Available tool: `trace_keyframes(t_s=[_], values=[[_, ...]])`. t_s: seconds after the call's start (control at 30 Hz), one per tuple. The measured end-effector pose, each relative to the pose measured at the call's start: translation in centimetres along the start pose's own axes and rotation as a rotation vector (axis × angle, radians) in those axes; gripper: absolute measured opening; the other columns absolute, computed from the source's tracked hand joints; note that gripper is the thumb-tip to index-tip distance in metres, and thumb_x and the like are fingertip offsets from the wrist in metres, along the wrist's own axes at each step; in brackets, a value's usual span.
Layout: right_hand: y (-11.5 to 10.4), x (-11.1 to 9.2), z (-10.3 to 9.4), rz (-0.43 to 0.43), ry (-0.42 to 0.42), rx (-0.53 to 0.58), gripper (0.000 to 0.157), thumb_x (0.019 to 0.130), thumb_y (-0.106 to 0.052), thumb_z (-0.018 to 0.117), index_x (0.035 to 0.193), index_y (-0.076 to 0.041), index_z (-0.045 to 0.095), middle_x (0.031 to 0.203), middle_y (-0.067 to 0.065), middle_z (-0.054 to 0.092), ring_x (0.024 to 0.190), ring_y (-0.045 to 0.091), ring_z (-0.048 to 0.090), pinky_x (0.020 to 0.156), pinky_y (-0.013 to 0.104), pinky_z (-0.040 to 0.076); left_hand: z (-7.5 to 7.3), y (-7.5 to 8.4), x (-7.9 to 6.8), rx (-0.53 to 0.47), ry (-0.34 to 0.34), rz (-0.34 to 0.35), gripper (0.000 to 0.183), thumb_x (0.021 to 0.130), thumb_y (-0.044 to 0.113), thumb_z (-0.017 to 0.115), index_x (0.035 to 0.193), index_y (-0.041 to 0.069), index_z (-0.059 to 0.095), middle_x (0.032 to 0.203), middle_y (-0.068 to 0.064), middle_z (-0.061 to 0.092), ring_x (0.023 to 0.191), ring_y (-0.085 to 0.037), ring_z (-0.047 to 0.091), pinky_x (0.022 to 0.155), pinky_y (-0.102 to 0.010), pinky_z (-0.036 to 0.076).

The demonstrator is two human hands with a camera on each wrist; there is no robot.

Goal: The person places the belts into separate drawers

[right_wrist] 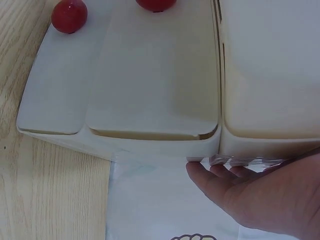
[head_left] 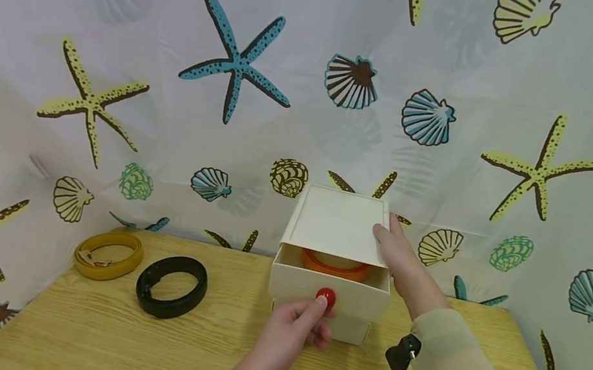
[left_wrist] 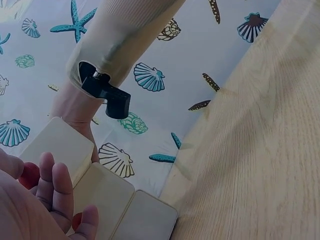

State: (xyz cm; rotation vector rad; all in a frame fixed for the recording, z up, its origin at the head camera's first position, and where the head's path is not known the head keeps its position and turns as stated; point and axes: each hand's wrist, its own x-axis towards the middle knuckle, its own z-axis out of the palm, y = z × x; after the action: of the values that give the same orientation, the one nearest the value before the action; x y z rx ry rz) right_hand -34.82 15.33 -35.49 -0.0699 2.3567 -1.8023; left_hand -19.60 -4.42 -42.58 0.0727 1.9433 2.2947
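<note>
A small white drawer cabinet [head_left: 340,222] stands on the table with its top drawer [head_left: 292,281] pulled partly out. Inside that drawer lies a coiled orange belt [head_left: 335,267], its lower part hidden by the drawer front. My left hand [head_left: 286,334] pinches the drawer's round red knob [head_left: 326,295] between thumb and fingers. At the cabinet's right side, my right hand [head_left: 400,251] grips it, thumb over the top edge and fingers along the side wall. The right wrist view shows red knobs [right_wrist: 69,16] on the lower drawers [right_wrist: 155,75].
On the wooden table [head_left: 128,347], left of the cabinet, lie a coiled black belt [head_left: 150,303] and a coiled mustard-yellow belt [head_left: 108,271]. A curtain [head_left: 282,130] printed with shells and starfish hangs behind and at both sides. A black device [head_left: 402,353] is on my right wrist.
</note>
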Motion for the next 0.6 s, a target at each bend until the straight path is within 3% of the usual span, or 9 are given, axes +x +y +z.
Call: trace_keyframes(t_s=[0.1, 0.2, 0.6], values=[[0.1, 0.0, -0.1, 0.010, 0.000, 0.005, 0.072, 0.120, -0.032, 0.035, 0.178, -0.019, -0.007, 0.184, 0.016, 0.004, 0.165, 0.038, 0.016, 0.133, 0.058, 0.013, 0.3, 0.1, 0.4, -0.011, 0.012, 0.002, 0.049, 0.116, 0.042, 0.060, 0.115, -0.004, 0.077, 0.087, -0.003, 0.071, 0.080, -0.019, 0.067, 0.087, -0.035, 0.060], [0.1, 0.1, -0.1, 0.022, 0.004, 0.001, 0.073, 0.120, -0.033, 0.034, 0.178, -0.019, -0.008, 0.184, 0.015, 0.001, 0.166, 0.037, 0.012, 0.133, 0.058, 0.011, 0.4, 0.2, 0.7, -0.017, 0.020, 0.006, 0.050, 0.115, 0.041, 0.061, 0.120, -0.007, 0.076, 0.085, -0.004, 0.070, 0.079, -0.018, 0.067, 0.085, -0.034, 0.060], [0.2, 0.2, -0.2, 0.002, -0.013, 0.004, 0.071, 0.120, -0.033, 0.031, 0.178, -0.020, -0.008, 0.184, 0.014, 0.002, 0.168, 0.037, 0.009, 0.133, 0.058, 0.011, 0.6, 0.5, 2.0, -0.019, 0.039, 0.032, 0.050, 0.115, 0.041, 0.061, 0.121, -0.007, 0.075, 0.086, -0.004, 0.069, 0.078, -0.019, 0.067, 0.086, -0.037, 0.058]])
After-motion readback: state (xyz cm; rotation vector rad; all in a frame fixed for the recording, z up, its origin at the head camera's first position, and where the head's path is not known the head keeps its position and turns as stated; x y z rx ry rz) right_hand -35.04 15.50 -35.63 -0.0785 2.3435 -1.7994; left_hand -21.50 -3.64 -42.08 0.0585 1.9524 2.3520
